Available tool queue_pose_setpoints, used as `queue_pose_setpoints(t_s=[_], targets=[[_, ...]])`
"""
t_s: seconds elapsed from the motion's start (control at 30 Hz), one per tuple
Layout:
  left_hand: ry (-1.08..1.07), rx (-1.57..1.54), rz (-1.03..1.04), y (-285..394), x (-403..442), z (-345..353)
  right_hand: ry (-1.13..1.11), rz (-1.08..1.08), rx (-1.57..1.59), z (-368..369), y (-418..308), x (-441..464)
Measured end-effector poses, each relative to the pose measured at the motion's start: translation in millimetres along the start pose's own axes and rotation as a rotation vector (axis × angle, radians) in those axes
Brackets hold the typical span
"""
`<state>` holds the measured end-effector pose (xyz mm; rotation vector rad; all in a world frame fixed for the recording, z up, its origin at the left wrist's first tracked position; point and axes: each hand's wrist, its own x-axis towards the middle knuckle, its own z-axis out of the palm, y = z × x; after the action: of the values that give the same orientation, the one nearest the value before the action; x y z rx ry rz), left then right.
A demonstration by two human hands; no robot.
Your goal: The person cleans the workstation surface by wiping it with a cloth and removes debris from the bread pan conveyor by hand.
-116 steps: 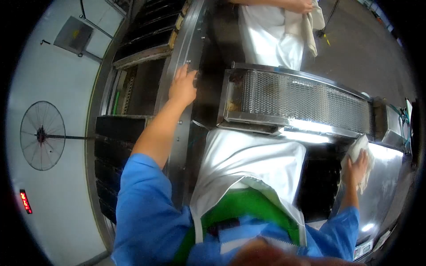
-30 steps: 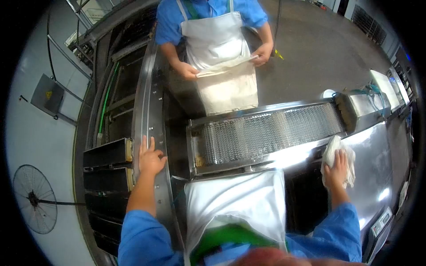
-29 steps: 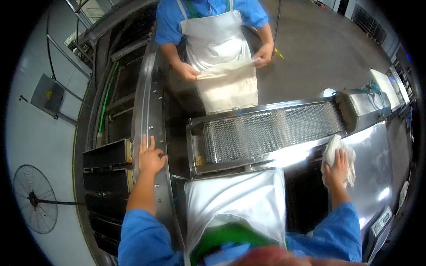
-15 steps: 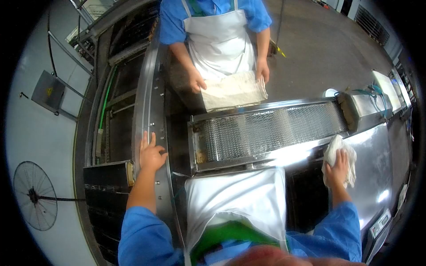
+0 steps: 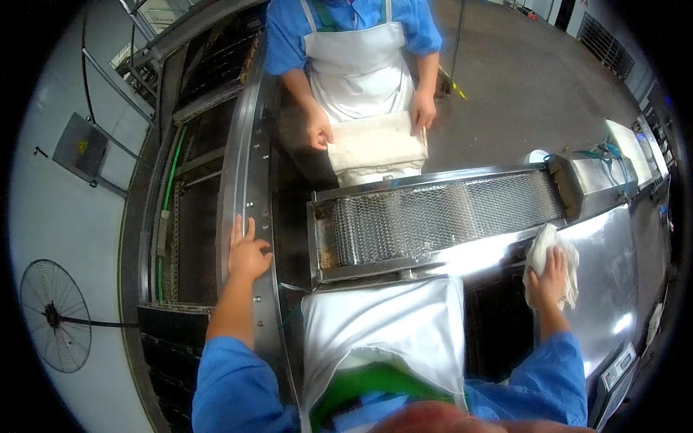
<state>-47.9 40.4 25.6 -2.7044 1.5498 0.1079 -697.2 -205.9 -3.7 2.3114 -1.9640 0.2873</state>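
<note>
My left hand (image 5: 250, 254) rests on the metal rail (image 5: 249, 191) along the left machine, its fingers spread and nothing held. Over on the right, my right hand (image 5: 550, 280) lies on a crumpled white cloth (image 5: 546, 245), fingers curved over it. That cloth sits on the steel table (image 5: 603, 267), close to the corner of the mesh conveyor (image 5: 440, 216). Across the conveyor, a co-worker in a white apron (image 5: 361, 72) holds a folded cream cloth (image 5: 379, 144) by its two sides.
On the left runs a machine channel with dark trays (image 5: 170, 339) and a green strip (image 5: 173, 169). A wall fan (image 5: 56, 315) and a grey box (image 5: 79, 148) are beyond it. A scale (image 5: 613, 375) stands at the lower right. A motor housing (image 5: 595, 177) caps the conveyor's far end.
The dark trays in the left channel have shifted toward me. The co-worker's hands and folded cloth have moved slightly. Both my hands stay nearly in place.
</note>
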Motion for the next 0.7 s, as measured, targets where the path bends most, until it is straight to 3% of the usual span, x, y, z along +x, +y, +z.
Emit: queue_pose_setpoints(t_s=[0.7], targets=[[0.078, -0.02, 0.047, -3, 0, 5, 0.027, 0.01, 0.021, -5, -8, -1]])
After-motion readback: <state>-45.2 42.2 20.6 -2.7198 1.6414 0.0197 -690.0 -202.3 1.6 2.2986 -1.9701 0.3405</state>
